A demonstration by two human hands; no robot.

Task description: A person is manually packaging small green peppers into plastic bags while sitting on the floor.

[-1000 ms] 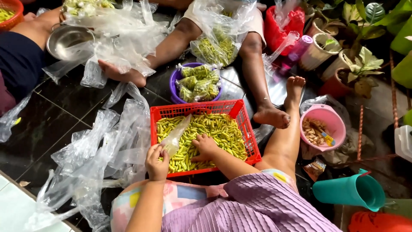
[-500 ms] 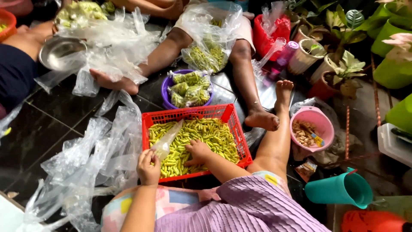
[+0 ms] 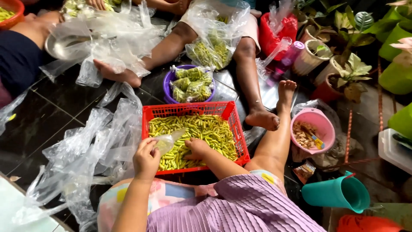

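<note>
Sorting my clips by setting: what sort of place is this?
Probably a home floor or porch used for packing produce: dark floor tiles, potted plants, and a red basket of green chillies.

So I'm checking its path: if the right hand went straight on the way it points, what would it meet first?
The right hand already rests on the green pods; going on, more pods, then probably the crate's far wall.

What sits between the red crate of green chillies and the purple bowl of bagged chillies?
Nothing: in the head view the red crate has its far rim right up against the purple bowl, with at most a sliver of dark floor tile showing between them.
</note>
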